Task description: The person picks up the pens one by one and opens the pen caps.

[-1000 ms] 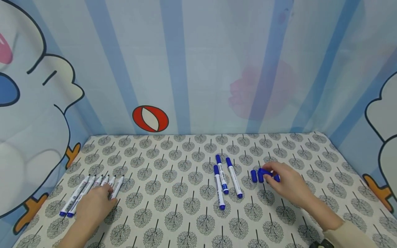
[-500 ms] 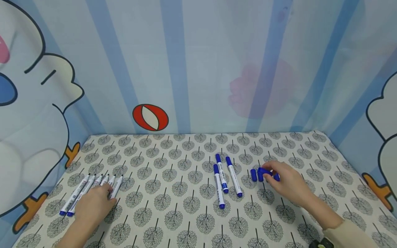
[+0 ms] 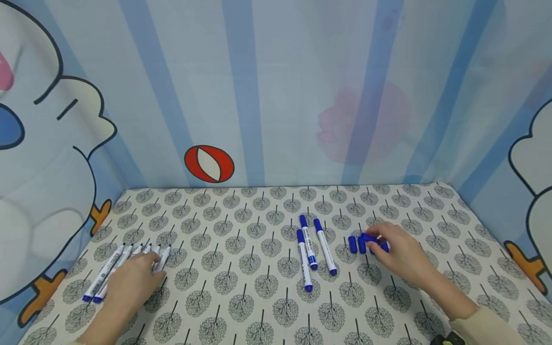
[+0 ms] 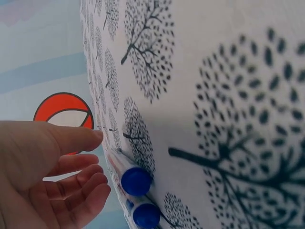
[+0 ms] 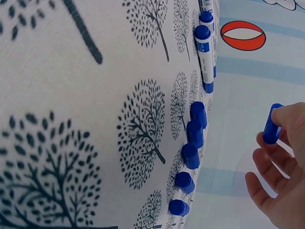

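Note:
Several uncapped white markers [image 3: 103,273] lie in a row at the left, dark tips toward the back wall and blue ends toward me. Over the right part of that row is my left hand [image 3: 133,280]. In the left wrist view its thumb and loosely bent fingers [image 4: 88,191] are apart with nothing between them, close by two blue marker ends [image 4: 137,181]. At the right, my right hand [image 3: 401,254] pinches a blue marker cap [image 5: 272,126] between thumb and fingers. Beneath it, several more blue caps [image 5: 190,156] lie in a row on the cloth.
Three capped blue markers [image 3: 325,247] lie between the hands, two touching or nearly so. A tree-patterned cloth [image 3: 241,306] covers the table. A striped printed curtain [image 3: 284,96] stands along the back edge, with printed panels at both sides.
My left hand has lifted slightly and shifted a little over the uncapped markers. The right hand stays in place with the cap. The markers on the table look unmoved.

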`<move>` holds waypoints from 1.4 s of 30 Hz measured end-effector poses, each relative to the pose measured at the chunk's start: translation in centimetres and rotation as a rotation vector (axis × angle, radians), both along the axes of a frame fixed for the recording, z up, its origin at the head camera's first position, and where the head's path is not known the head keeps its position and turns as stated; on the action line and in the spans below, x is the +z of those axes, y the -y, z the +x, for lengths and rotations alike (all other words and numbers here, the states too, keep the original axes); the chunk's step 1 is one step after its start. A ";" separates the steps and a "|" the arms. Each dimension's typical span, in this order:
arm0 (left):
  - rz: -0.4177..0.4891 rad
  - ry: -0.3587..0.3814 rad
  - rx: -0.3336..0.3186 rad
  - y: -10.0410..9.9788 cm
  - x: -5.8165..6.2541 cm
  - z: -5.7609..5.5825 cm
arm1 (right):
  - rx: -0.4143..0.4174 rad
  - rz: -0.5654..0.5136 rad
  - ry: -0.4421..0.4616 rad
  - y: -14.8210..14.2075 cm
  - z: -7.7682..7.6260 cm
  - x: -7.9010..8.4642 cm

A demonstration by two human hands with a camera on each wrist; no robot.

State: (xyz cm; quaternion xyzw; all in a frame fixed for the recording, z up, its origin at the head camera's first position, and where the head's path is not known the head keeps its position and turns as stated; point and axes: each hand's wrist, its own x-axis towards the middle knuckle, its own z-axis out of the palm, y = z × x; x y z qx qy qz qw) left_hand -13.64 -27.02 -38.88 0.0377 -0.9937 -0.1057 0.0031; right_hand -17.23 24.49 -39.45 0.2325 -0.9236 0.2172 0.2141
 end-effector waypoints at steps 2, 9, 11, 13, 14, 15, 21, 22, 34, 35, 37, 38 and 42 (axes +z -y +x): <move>0.001 -0.018 -0.014 -0.3 0.0 -0.1 | -0.008 0.003 -0.020 0.0 0.1 0.0; 0.009 -0.067 -0.056 -1.5 0.0 -0.5 | -0.039 0.009 -0.023 -0.5 0.1 -0.2; 0.021 -0.097 -0.071 -1.9 -0.1 -0.6 | -0.051 0.013 -0.008 -0.6 0.0 -0.2; 0.029 -0.125 -0.084 -2.2 -0.2 -0.7 | -0.059 0.017 0.005 -0.8 0.0 -0.2; 0.030 -0.138 -0.095 -2.4 -0.2 -0.7 | -0.061 0.019 0.009 -0.9 0.0 -0.2; 0.034 -0.144 -0.103 -2.5 -0.3 -0.8 | -0.064 0.022 0.010 -0.9 0.0 -0.1; 0.034 -0.181 -0.144 -3.3 -0.6 -1.3 | -0.065 0.029 0.008 -1.5 -0.2 -0.1; 0.031 -0.193 -0.154 -3.4 -0.7 -1.4 | -0.064 0.025 0.012 -1.7 -0.3 -0.1; 0.062 -0.217 -0.251 -5.5 -0.4 -2.2 | -0.108 0.007 0.063 -3.1 -0.8 0.0; 0.063 -0.214 -0.255 -5.7 -0.4 -2.3 | -0.117 0.003 0.077 -3.2 -0.8 0.0; 0.066 -0.209 -0.261 -6.1 -0.6 -2.4 | -0.129 -0.006 0.109 -3.5 -0.9 0.1; 0.067 -0.207 -0.266 -6.2 -0.7 -2.5 | -0.137 -0.009 0.124 -3.6 -0.9 0.2; 0.076 -0.201 -0.294 -6.9 -1.2 -2.7 | -0.170 -0.009 0.170 -4.1 -1.0 0.2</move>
